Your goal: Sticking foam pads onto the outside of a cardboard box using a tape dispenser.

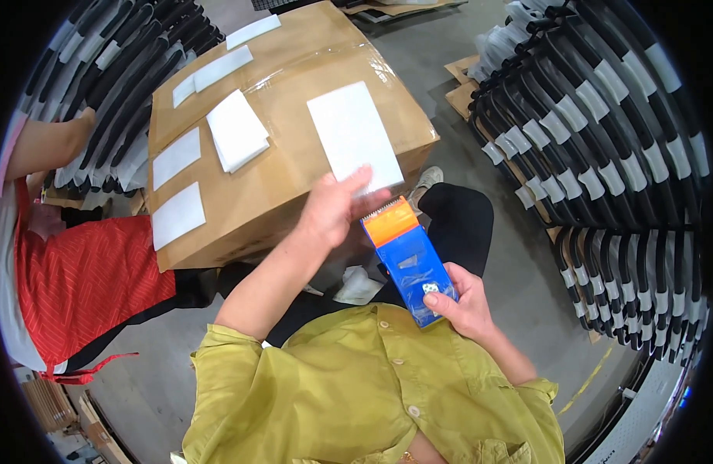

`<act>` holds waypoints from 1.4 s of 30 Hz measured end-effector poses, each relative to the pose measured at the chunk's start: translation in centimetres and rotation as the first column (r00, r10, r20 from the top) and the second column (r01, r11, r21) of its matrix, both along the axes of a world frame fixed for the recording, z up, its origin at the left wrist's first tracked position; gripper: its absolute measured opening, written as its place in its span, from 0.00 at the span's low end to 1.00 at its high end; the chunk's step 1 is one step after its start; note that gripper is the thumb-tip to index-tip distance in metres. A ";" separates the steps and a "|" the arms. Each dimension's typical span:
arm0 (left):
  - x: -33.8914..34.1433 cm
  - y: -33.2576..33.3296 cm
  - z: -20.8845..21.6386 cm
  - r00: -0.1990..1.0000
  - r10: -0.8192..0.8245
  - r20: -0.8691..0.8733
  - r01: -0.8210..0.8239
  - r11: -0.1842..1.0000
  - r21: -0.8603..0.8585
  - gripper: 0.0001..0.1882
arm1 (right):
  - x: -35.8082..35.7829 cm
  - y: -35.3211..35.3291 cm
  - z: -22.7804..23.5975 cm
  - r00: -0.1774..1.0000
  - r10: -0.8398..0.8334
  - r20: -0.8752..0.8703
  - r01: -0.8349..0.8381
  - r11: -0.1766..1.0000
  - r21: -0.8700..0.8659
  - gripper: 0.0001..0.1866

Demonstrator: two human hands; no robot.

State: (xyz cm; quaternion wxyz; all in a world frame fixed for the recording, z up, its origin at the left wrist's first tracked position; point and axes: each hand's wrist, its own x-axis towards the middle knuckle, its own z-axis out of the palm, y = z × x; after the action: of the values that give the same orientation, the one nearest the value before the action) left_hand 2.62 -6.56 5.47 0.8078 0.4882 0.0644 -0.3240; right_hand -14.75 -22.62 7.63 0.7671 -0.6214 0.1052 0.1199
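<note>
My left hand (pixel 335 207) pinches the near edge of a white rectangular sheet (pixel 352 127), thumb on top and fingers partly hidden beneath it. The sheet reaches over the near top edge of a large brown cardboard box (pixel 283 166). In my right hand (pixel 468 305) is a blue and orange tape dispenser (pixel 410 267) with a metal toothed edge, its thumb pressed on the blue side. Those teeth point up toward my left fingers, close to the sheet. A folded white sheet (pixel 238 130) and several flat white pieces (pixel 178 215) lie on the box.
At the right stand stacked black curved tubular frames (pixel 596 131) with white wrapping; more frames (pixel 116 77) are at the far left. A co-worker in a red apron (pixel 93 278) stands left of the box. Crumpled white plastic (pixel 358 286) lies below the box.
</note>
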 end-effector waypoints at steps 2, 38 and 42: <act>0.5 0.0 2.0 0.995 0.086 0.042 -0.085 0.996 -0.019 0.14 | -0.7 -0.2 0.6 0.999 0.017 0.048 -0.015 0.999 -0.043 0.18; 20.9 28.4 3.7 0.524 -0.788 0.324 -0.776 -0.284 0.563 0.22 | 5.4 -2.4 -6.1 0.874 -0.285 -0.394 0.351 0.930 0.106 0.13; 15.7 18.6 4.0 0.308 -0.619 0.722 -0.639 0.427 0.639 0.17 | 4.8 -2.5 -5.9 0.901 -0.222 -0.372 0.297 0.942 0.156 0.14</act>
State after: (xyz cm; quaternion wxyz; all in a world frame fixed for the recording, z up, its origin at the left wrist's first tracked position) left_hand 18.28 12.08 9.49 0.2692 0.9183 -0.2585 0.1317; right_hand -10.00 -25.08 1.70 0.8062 -0.4865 0.3085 0.1347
